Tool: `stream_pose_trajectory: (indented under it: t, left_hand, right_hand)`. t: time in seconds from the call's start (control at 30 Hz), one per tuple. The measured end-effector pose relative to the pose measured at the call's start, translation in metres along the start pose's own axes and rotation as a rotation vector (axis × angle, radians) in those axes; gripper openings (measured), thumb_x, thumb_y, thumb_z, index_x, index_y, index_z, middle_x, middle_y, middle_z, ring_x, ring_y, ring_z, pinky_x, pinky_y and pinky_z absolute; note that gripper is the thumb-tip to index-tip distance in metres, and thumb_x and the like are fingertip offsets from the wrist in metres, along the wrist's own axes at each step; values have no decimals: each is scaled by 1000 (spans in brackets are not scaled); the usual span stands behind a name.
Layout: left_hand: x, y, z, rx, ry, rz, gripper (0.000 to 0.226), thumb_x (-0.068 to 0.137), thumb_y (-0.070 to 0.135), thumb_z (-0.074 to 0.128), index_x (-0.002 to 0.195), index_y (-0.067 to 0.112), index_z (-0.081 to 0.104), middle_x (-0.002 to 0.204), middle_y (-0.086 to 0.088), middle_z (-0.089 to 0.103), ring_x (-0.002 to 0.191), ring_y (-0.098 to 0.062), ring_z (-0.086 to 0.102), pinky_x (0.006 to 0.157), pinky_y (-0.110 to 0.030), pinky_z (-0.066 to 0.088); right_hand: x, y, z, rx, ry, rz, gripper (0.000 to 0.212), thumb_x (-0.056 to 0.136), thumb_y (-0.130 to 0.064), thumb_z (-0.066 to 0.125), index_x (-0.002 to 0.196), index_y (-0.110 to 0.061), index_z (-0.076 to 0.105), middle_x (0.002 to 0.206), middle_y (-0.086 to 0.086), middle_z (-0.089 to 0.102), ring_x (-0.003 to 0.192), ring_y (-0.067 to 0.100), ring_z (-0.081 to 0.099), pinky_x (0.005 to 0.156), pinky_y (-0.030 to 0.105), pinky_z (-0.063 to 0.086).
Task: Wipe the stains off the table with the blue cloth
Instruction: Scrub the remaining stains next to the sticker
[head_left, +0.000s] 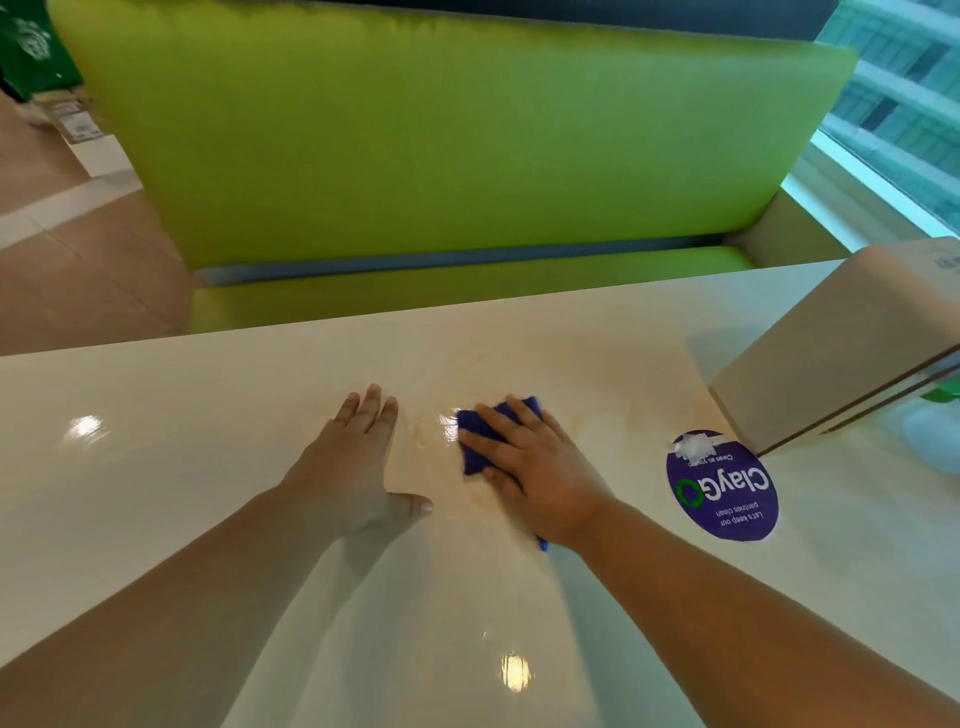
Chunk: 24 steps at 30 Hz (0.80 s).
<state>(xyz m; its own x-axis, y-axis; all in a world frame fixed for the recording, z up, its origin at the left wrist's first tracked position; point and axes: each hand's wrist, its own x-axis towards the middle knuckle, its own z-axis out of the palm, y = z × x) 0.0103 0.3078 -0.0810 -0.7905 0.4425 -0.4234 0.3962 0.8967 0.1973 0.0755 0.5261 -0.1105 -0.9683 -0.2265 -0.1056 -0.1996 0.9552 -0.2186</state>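
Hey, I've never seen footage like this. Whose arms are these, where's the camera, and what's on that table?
There is one picture, taken by a camera worn on a person's head and looking down, so the two bare arms are the wearer's own. The left hand rests flat on the glossy pale table. The right hand presses a blue cloth flat against it, amid faint yellowish smears. To the right lie a round purple sticker and a tan box. A green bench stands behind.

"ClayGo" on round purple table sticker (722, 486)
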Motion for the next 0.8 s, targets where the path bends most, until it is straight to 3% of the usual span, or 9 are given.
stream_pose_trajectory:
  t: [0.17,0.27,0.33,0.4,0.5,0.63,0.7,0.8]
  left_hand:
    - [0,0,2,-2,-9,3,111,74,73,48,148,18,-13,155,0,-23,144,-21,-14,116,-37,10]
    - [2,1,1,-30,24,-13,87,89,55,42,149,19,-10,156,1,-20,145,-20,-12,116,-36,12]
    - [2,-1,0,-22,20,-7,79,93,47,40,149,19,-8,156,1,-19,145,-20,-11,116,-35,13]
    - [4,-3,0,-20,8,-1,76,94,44,39,149,20,-9,156,1,-19,145,-19,-10,115,-35,14]
    - [4,-2,1,-19,6,-6,75,95,43,37,149,19,-9,156,0,-20,145,-20,-11,115,-36,13]
    - [4,-1,2,-8,11,-13,74,95,43,36,149,19,-9,156,0,-20,145,-21,-11,116,-35,11]
    - [4,-1,2,-13,10,-13,74,95,43,36,149,20,-9,156,1,-20,145,-20,-11,116,-35,12]
    - [3,-2,1,-15,4,-13,74,95,44,36,149,20,-10,156,1,-21,145,-20,-11,116,-35,12]
  right_hand:
    - [19,-10,4,-32,15,336,49,96,-54,15,145,-49,14,159,-8,3,145,26,-8,116,45,-5]
    - [6,-53,12,-26,20,181,51,95,-59,14,145,-50,10,159,-3,1,144,33,-11,115,51,-7]
    - [-19,-57,19,-46,56,69,48,96,-55,17,144,-49,19,158,-1,13,144,35,-2,115,51,-1]
    - [-35,-37,20,-19,99,93,47,95,-53,21,142,-48,29,156,-2,21,144,34,7,116,48,3]
    - [-33,14,15,-52,152,331,51,92,-53,18,140,-48,33,156,-4,21,144,34,11,116,48,7]
    - [-7,52,1,-79,101,674,47,98,-48,19,145,-47,19,159,-4,8,144,32,-3,116,48,0]
    - [-2,36,4,-73,125,635,49,97,-47,17,146,-43,21,159,-2,9,144,33,-1,116,48,-2]
    - [-21,9,14,-46,119,384,56,92,-49,10,145,-41,26,158,-3,15,145,31,3,117,46,1]
